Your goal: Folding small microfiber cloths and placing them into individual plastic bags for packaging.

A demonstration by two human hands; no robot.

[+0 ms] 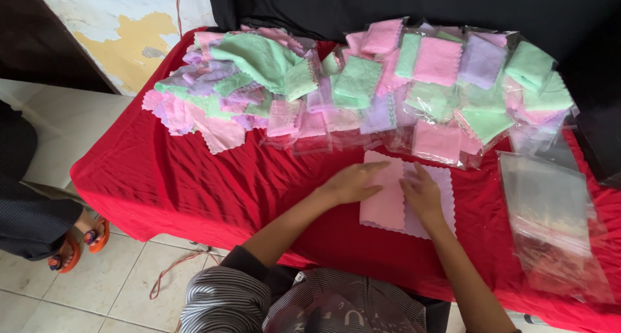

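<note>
Bagged cloths (446, 80) heaped at the worktop's (194, 177) far right: clear flat plastic sleeves, each with a folded pink, green or lilac square inside. Stack of empty clear bags (550, 210) lies to my right, near the edge. No labels or screens.

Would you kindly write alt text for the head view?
Left hand and right hand press flat on a pink cloth overlapping a lilac cloth on a red table; bagged pastel cloths lie behind.
</note>
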